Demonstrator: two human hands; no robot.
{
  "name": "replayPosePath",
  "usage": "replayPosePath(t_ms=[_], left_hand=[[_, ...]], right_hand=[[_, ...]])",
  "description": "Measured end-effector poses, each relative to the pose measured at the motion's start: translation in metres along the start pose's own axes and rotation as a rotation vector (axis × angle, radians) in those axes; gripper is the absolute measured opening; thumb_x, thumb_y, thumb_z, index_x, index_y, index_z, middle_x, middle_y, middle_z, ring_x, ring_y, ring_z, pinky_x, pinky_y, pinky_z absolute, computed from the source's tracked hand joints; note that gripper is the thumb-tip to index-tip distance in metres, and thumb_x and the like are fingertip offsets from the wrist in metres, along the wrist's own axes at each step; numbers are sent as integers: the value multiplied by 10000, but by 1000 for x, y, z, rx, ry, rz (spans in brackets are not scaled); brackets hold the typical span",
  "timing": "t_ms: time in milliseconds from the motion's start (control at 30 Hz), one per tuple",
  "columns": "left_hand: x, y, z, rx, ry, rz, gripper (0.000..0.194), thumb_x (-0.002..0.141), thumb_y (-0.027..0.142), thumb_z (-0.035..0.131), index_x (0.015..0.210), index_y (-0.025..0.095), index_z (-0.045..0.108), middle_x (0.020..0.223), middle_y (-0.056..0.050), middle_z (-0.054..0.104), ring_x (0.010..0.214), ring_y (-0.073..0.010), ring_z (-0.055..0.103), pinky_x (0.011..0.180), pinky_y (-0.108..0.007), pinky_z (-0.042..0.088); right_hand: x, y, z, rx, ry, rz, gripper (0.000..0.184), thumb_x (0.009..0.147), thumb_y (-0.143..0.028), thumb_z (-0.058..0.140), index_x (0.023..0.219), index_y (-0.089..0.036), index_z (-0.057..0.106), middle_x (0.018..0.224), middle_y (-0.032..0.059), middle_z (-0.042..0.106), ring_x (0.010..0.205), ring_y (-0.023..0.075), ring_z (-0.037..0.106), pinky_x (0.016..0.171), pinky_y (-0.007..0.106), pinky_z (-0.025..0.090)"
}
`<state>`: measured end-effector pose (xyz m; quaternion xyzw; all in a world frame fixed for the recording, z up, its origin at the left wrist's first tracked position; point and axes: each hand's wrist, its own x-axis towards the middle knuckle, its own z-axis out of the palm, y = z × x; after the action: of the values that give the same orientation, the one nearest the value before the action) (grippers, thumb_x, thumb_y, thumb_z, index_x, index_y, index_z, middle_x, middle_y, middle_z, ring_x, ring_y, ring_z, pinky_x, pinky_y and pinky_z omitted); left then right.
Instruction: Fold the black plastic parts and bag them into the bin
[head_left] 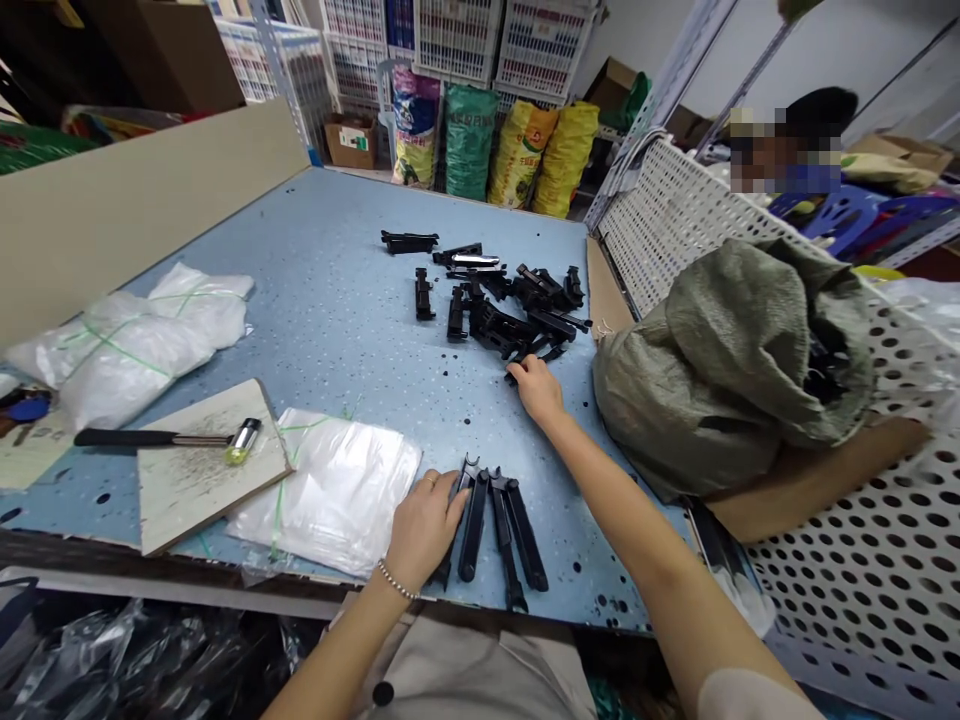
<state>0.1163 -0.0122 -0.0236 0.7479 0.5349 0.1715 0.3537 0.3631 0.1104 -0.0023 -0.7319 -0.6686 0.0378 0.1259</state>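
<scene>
My left hand (424, 522), with a ring and a beaded bracelet, is closed around the leftmost of several long black parts near the table's front edge. Beside it lie a straight black bar (473, 526), a thinner black part (507, 540) and another bar (527, 535), side by side. Farther away, my right hand (537, 388) reaches the near edge of a loose pile of black parts (501, 325). Its fingers pinch a small dark piece there, mostly hidden by the hand. One part in the pile has a shiny silver strip (475, 261).
On the left are a hammer (169, 439) on a worn board (202, 480), a stack of clear plastic bags (337, 490) and a tied bag bundle (135, 330). A grey-green sack (697, 370) leans on the perforated white panel (862, 480) at right. Beyond it is a person.
</scene>
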Motion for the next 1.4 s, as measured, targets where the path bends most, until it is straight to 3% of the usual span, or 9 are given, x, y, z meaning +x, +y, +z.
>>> replayPosePath(t_ms=[200, 333, 433, 567, 767, 967, 1133, 1233, 1400], left_hand=[[37, 14, -19, -1235, -127, -284, 521, 855, 580, 531, 1155, 155, 570, 1078, -131, 650, 952, -228, 640, 889, -391, 502], [51, 33, -33, -1680, -243, -349, 469, 817, 525, 634, 1100, 159, 556, 895, -62, 654, 695, -142, 635, 665, -284, 536], [40, 39, -41, -1616, -218, -251, 413, 780, 352, 716, 1113, 181, 542, 792, 6, 608, 549, -82, 548, 517, -213, 471], [15, 43, -41, -1446, -319, -226, 317, 781, 395, 686, 947, 157, 559, 741, -1, 603, 477, -87, 526, 436, -216, 421], [12, 38, -39, -1260, -85, -295, 344, 753, 450, 700, 878, 158, 570, 683, 18, 600, 472, -81, 530, 450, -199, 413], [21, 28, -44, -1351, -101, -355, 533, 766, 535, 657, 1107, 128, 598, 718, -7, 617, 544, -86, 537, 513, -194, 423], [20, 14, -41, -1024, 82, -270, 669, 748, 468, 703, 1304, 188, 455, 839, -12, 635, 701, -154, 626, 661, -271, 503], [18, -6, -32, -804, 168, -224, 650, 797, 382, 647, 1371, 221, 387, 1099, -75, 635, 1022, -228, 626, 917, -373, 480], [0, -19, 7, -542, 179, -130, 509, 844, 295, 537, 1329, 156, 470, 1393, -152, 462, 1344, -274, 394, 1160, -477, 238]], right_hand=[[-93, -11, -4, 410, 196, -251, 305, 887, -157, 426, 1115, -232, 614, 1024, 73, 582, 915, 198, 572, 785, 321, 487], [-146, -46, -12, 624, 56, -493, 189, 910, -203, 487, 1055, -260, 594, 946, 24, 641, 860, 156, 616, 752, 268, 507], [-145, -59, -23, 672, 112, -481, 187, 954, -236, 415, 1082, -234, 551, 955, 55, 637, 861, 166, 614, 760, 292, 501], [-107, -70, -33, 519, 216, -275, 290, 973, -434, 359, 980, -200, 530, 867, 65, 592, 787, 189, 565, 699, 310, 452], [-88, -92, -28, 657, -98, -91, 480, 999, -510, 214, 706, -217, 459, 601, -21, 497, 556, 128, 485, 560, 244, 376], [-151, -98, -12, 368, 28, -615, 476, 987, -509, 293, 819, -166, 577, 795, 82, 630, 713, 180, 544, 652, 293, 391], [-151, -92, -1, 301, 0, -716, 474, 1008, -435, 261, 739, -188, 563, 698, 44, 607, 647, 162, 525, 643, 285, 377], [-101, -84, -1, 403, -41, -486, 446, 1014, -379, 213, 852, -203, 590, 807, 45, 625, 771, 171, 558, 743, 287, 410], [-1, -75, 3, 691, 43, 283, 301, 872, -224, 540, 1165, -155, 542, 1300, 162, 468, 1245, 282, 393, 992, 373, 339]])
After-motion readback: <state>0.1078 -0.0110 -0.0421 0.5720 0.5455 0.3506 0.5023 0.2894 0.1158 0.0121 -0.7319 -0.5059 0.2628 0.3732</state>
